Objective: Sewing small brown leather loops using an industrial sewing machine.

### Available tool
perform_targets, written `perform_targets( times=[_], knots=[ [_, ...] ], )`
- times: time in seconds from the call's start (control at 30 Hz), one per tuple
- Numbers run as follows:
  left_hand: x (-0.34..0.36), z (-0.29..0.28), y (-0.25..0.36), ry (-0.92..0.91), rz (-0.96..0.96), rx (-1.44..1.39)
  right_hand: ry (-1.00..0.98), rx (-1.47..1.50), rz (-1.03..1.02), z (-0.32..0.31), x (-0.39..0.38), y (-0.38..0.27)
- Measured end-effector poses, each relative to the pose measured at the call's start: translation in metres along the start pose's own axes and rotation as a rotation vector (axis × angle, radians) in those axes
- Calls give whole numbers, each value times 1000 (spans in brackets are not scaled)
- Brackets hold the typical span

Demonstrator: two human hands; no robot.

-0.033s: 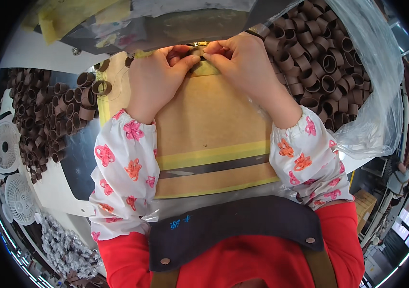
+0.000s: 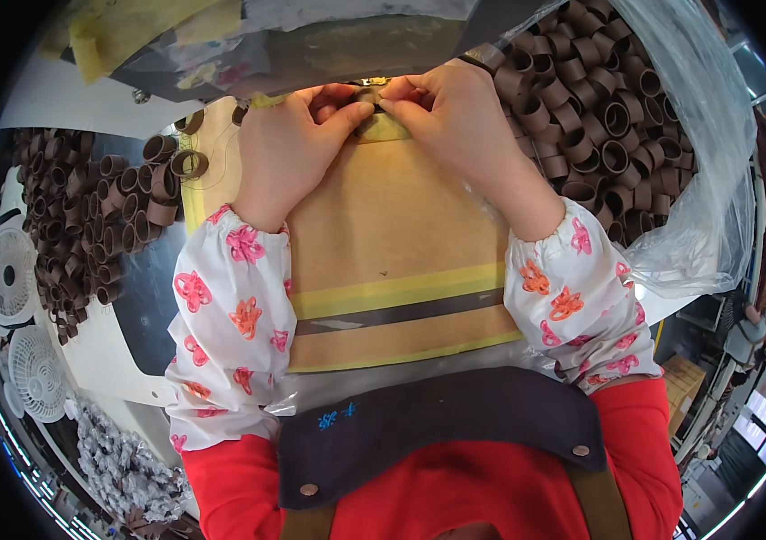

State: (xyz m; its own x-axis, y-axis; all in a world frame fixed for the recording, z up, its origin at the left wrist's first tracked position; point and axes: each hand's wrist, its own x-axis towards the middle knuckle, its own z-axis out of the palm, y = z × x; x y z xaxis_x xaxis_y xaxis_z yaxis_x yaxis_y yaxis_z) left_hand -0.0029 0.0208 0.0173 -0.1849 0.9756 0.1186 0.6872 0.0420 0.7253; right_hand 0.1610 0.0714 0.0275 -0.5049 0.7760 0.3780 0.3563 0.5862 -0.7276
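My left hand (image 2: 302,148) and my right hand (image 2: 446,135) meet at a lit spot under the grey machine body (image 2: 320,49), thumbs and fingertips pinched on a small brown piece (image 2: 367,96). Its shape is partly hidden by my fingers. Just below it is a yellowish patch (image 2: 383,130) on the tan work board (image 2: 392,216), which has yellow and dark strips across its near end. Both wrists are in white floral sleeves, resting along either side of the board.
Brown rings (image 2: 86,216) are heaped at the left, some with loose threads. More rings (image 2: 608,126) fill a clear plastic bag (image 2: 698,225) at the right. White fans (image 2: 9,270), a pile of plastic-wrapped items (image 2: 122,459) and a cardboard box (image 2: 684,387) lie around the edges.
My left hand and sleeve have shifted very slightly to the left. My right hand and the surrounding things look unchanged.
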Motion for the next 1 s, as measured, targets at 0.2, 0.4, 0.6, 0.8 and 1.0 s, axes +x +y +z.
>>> perform_targets(
  times=[0.2, 0.4, 0.6, 0.8, 1.0],
  knots=[
    [2, -4, 6, -55, -82, 27, 43, -39, -71, 1, 2, 1],
    [1, 0, 1, -35, -25, 19, 72, -65, -75, 3, 0, 1],
    [1, 1, -3, -26, 51, -61, 66, -119, -38, 4, -2, 0],
    [4, 3, -7, -18, 91, -53, 27, -237, -23, 3, 0, 0],
    [4, 0, -8, -27, 82, -69, -22, -248, 31, 7, 2, 1]
  ],
)
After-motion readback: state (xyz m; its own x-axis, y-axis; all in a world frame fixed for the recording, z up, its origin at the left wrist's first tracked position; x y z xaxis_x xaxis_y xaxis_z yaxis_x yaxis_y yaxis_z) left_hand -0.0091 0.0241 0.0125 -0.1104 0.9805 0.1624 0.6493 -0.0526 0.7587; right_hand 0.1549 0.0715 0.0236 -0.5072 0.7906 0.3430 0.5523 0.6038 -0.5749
